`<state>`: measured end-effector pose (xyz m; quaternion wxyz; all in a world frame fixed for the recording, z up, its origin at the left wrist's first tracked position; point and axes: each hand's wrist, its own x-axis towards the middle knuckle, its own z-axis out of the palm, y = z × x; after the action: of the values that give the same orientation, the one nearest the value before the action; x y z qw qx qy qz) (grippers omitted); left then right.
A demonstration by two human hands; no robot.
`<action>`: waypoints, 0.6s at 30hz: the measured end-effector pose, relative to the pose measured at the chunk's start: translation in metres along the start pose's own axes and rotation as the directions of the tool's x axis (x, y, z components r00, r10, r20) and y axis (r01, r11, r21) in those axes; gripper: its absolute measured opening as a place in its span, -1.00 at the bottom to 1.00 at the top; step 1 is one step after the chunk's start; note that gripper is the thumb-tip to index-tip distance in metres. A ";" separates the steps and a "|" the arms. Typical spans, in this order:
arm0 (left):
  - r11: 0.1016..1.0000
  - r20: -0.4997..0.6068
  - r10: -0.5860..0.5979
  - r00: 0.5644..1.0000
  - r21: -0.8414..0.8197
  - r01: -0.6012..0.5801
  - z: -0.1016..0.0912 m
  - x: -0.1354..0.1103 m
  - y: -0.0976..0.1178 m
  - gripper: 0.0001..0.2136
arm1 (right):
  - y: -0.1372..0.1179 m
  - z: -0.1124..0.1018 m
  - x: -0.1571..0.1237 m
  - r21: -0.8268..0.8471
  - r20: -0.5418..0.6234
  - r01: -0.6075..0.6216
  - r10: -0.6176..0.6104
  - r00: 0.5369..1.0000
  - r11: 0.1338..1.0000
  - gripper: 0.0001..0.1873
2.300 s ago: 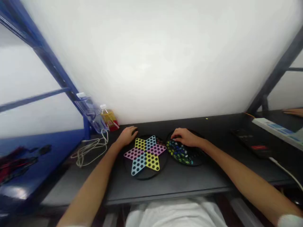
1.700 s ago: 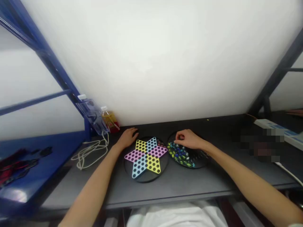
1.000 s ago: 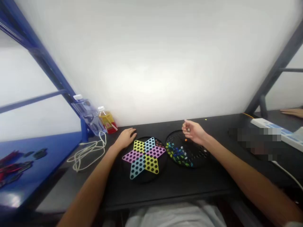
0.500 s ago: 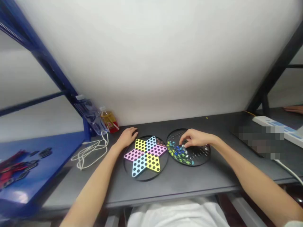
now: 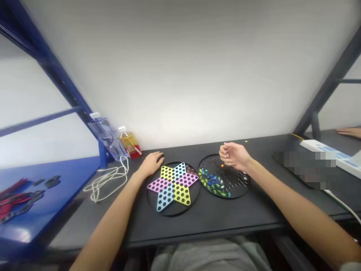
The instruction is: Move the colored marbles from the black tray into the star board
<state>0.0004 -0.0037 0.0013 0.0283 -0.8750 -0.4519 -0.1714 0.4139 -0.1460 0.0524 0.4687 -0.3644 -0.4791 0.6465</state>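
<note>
A round black game board with a six-pointed star in yellow, blue and pink lies on the dark desk. My left hand rests flat on its far left rim, fingers spread. To the right sits a round black tray holding several coloured marbles. My right hand is raised above the tray's far side, fingers curled and pinched on something small that I cannot make out.
A clear bottle and a yellow drink bottle stand at the back left beside a coiled white cable. A blue shelf is on the left. A white power strip lies at the right, with another person's hand beyond it.
My right hand dipped into the marble tray half a second ago and has lifted again with its fingers pinched. The left hand has stayed on the board's rim.
</note>
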 end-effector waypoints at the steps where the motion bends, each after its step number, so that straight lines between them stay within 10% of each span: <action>1: 1.000 -0.002 -0.005 1.000 0.003 0.005 0.000 0.000 0.000 -0.51 | 0.002 0.002 0.001 -0.020 -0.030 0.006 -0.006 1.000 1.000 -0.58; 5: 1.000 -0.003 -0.007 1.000 -0.014 0.007 0.000 0.000 0.000 -0.52 | 0.007 0.007 0.000 -0.403 -0.082 0.034 -0.073 0.994 0.915 -0.44; 9: 0.999 0.004 -0.027 1.000 -0.021 0.027 -0.001 0.000 0.002 -0.52 | -0.001 0.003 -0.007 -0.798 0.118 0.083 0.020 0.993 0.597 -0.56; 18: 1.000 0.009 0.000 1.000 0.003 0.000 0.000 0.001 -0.001 -0.51 | -0.004 0.007 -0.008 -0.887 0.275 0.175 0.187 0.943 0.427 -0.62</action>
<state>-0.0002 -0.0023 0.0012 0.0273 -0.8757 -0.4524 -0.1667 0.4114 -0.1553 0.0584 0.1094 -0.4451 -0.8204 0.3419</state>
